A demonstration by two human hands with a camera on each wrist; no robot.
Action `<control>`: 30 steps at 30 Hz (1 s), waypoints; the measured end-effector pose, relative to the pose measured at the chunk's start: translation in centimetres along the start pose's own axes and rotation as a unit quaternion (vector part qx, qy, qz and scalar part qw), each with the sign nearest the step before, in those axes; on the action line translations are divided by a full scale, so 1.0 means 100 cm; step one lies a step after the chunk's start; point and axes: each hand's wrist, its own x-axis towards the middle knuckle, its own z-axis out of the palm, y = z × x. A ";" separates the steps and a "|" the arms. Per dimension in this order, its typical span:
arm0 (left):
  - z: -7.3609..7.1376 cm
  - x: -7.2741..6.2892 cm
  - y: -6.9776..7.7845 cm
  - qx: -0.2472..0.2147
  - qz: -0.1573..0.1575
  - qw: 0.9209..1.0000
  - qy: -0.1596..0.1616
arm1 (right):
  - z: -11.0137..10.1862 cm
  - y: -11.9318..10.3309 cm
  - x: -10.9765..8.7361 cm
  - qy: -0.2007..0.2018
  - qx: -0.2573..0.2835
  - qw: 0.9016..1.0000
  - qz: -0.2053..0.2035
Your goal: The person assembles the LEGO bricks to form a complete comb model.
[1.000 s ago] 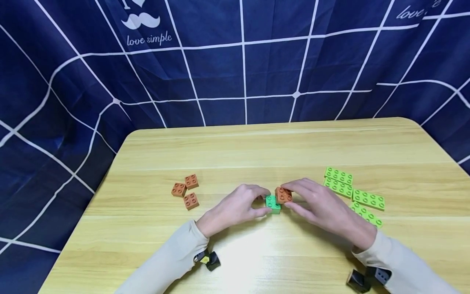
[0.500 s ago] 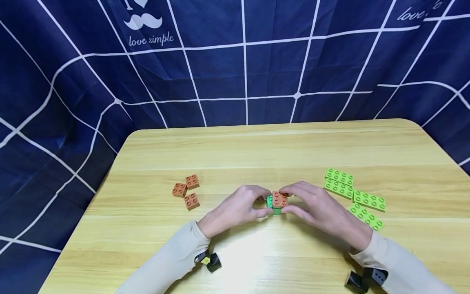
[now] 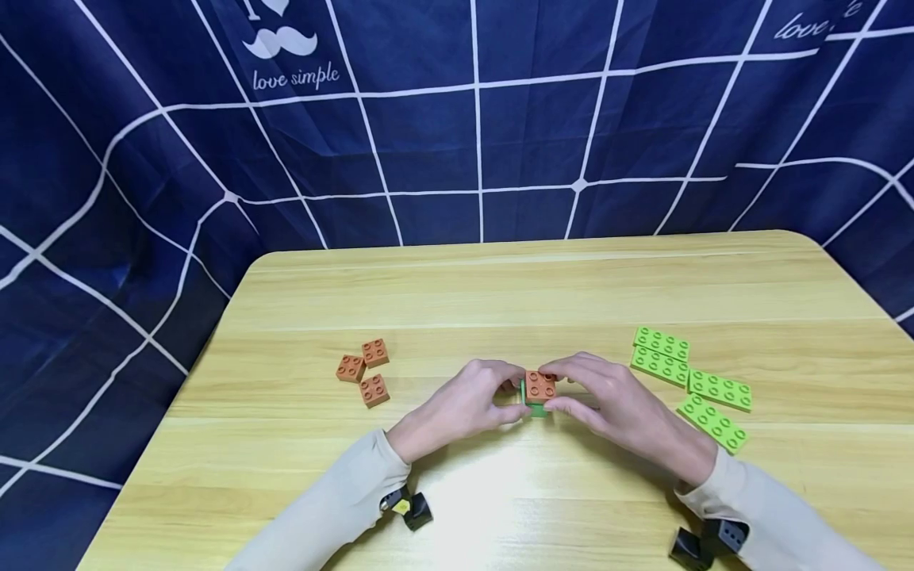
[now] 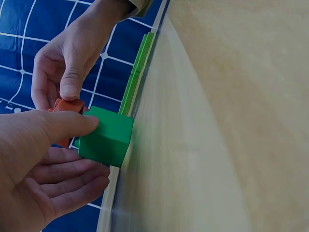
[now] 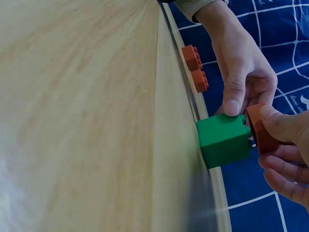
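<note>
A green block (image 5: pixel 223 141), tall with studs on top, stands on the table, and my left hand (image 3: pixel 467 406) pinches its sides between thumb and fingers. Over its studs is an orange-brown 2x2 building brick (image 3: pixel 540 386), which my right hand (image 3: pixel 617 403) grips by thumb and fingertips. In the right wrist view this brick sits slightly tilted, with studs of the green block showing in the gap below it. From the head view the brick hides most of the green block's top. The left wrist view shows the green block (image 4: pixel 107 137) with my left thumb against its side.
Several loose orange-brown bricks (image 3: pixel 374 390) lie to the left on the wooden table (image 3: pixel 457 293). Several lime-green 2x4 plates (image 3: pixel 720 389) lie to the right, beyond my right hand. A dark blue curtain (image 3: pixel 421 143) with white lines hangs behind the table.
My right hand has moved the orange-brown brick left, from beside the green block to over its studs. My left hand has kept its grip on the green block.
</note>
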 end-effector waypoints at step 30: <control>-0.017 -0.001 0.000 0.013 0.038 0.999 0.011 | 0.003 0.006 -0.003 -0.014 0.020 1.000 0.007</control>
